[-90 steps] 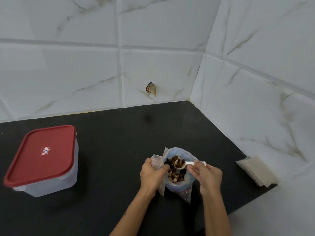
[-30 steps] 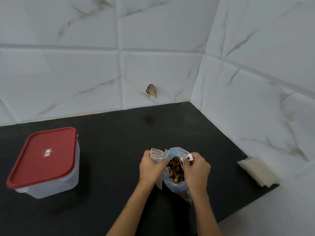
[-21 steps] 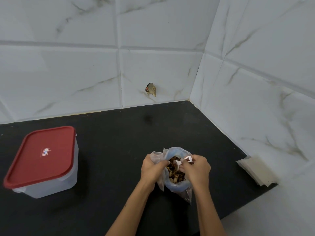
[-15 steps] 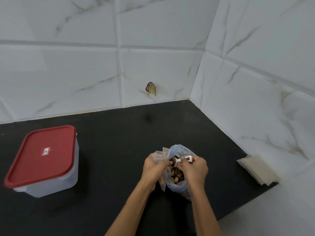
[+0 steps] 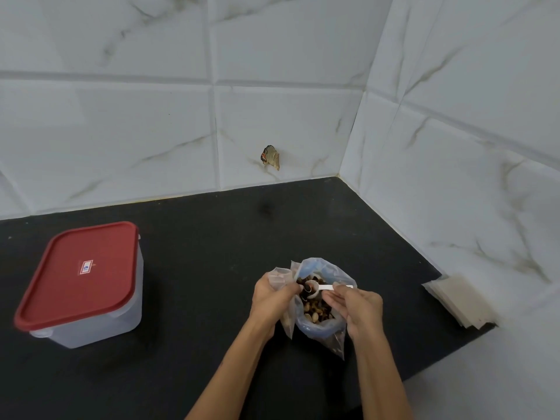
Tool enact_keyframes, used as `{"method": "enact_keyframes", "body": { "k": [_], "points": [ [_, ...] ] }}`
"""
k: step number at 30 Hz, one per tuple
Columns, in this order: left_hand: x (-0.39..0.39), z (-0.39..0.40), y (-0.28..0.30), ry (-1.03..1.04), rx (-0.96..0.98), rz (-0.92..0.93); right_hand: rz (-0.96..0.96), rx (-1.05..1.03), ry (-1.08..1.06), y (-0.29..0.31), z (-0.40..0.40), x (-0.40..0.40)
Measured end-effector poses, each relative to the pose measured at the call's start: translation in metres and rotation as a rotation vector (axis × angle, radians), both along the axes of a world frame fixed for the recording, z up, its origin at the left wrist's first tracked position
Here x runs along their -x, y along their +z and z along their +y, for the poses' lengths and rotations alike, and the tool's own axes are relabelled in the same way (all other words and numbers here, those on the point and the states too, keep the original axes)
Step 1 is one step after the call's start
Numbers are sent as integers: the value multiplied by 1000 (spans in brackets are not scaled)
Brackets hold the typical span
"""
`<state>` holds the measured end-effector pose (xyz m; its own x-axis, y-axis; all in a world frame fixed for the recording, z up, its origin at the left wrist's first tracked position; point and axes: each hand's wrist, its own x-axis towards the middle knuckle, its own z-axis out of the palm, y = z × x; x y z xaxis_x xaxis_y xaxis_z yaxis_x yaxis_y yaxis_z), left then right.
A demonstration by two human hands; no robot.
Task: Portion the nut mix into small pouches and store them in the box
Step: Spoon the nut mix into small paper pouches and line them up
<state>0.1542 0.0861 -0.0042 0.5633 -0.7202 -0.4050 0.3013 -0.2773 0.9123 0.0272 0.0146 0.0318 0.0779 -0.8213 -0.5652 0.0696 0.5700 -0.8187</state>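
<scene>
The right hand pinches the scoop; the left hand grips the small pouch just beside it, whose mouth should be held wide while tipping.

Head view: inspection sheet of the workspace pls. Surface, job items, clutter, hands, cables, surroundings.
Surface: black countertop, in a wall corner.
Job's things: open nut mix bag stands between the hands; white scoop over its mouth, holding some mix; small pouch at the bag's left edge; box at left, red lid on; stack of flat pouches at right against the wall.
Clutter: nothing seen.
Hands: left hand grips the small pouch; right hand pinches the scoop's handle.
Cables: nothing seen.
Surroundings: white marbled wall tiles; a small brown chip or scrap on the back wall.
</scene>
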Motion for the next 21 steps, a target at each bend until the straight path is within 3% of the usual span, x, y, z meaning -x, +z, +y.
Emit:
{"method": "enact_keyframes", "body": {
  "k": [6, 12, 21],
  "points": [
    [6, 1, 5, -9, 3, -110, -48, -33, -17, 4, 1, 5],
    [13, 0, 12, 31, -72, -362, -55, -36, -20, 6, 4, 9],
    [22, 3, 24, 43, 16, -510, -130, -49, -143, 13, 6, 25]
  ]
}}
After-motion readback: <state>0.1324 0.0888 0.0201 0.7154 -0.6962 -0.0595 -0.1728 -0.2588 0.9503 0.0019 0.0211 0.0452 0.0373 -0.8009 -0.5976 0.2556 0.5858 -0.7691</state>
